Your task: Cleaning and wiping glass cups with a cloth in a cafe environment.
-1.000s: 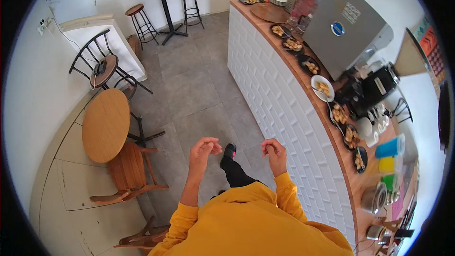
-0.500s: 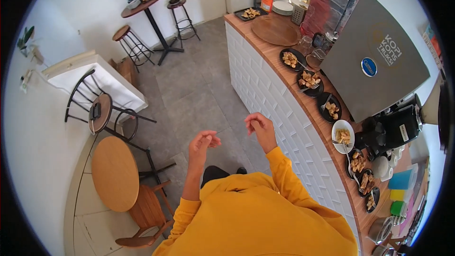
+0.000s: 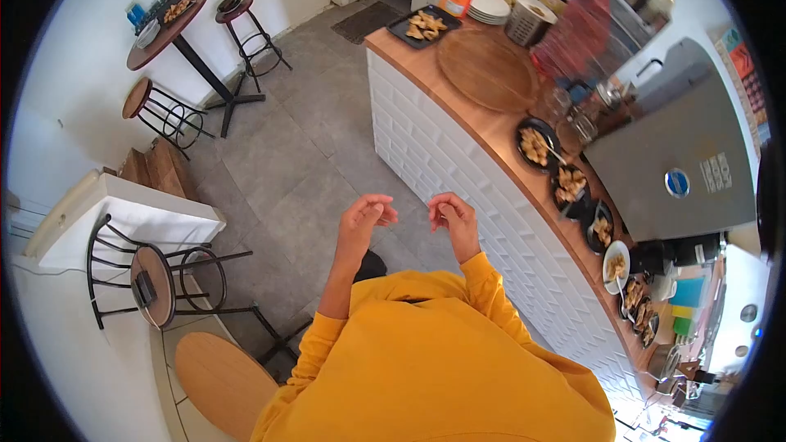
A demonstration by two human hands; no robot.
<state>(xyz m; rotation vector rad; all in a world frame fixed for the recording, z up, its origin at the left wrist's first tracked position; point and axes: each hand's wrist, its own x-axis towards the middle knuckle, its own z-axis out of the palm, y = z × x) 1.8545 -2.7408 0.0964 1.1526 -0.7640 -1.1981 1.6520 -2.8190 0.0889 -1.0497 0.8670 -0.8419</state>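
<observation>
— What are the hands on?

— Nothing that I can see. The left hand [image 3: 366,217] and the right hand [image 3: 451,217] are raised side by side in front of the chest, near each other but apart, over the grey tiled floor [image 3: 303,164]. Fingers on both are curled loosely inward, tips bunched toward the thumbs; whether anything tiny is pinched there I cannot tell.

— What has changed from half a second ago?

— The hands have come closer together and sit more level. The view has swung too: the counter has slid toward three o'clock, and the round wooden board [image 3: 486,69] is now plainly in view at one o'clock.

— And the arms?

— Both elbows bent, forearms rising from the yellow sweatshirt [image 3: 442,360], left sleeve pushed up to the elbow, right sleeve down to the wrist.

— What lies nearest?

— The white-tiled counter front [image 3: 458,172], just right of the right hand. Along its wooden top [image 3: 512,135], from two to four o'clock, runs a row of dark bowls of pastries [image 3: 536,146]. At twelve o'clock a black tray of pastries [image 3: 427,25] beside a stack of white plates [image 3: 490,6]. At nine o'clock — a black metal chair [image 3: 151,278]; at eleven, a tall round table [image 3: 168,20] with two stools [image 3: 237,8].
</observation>
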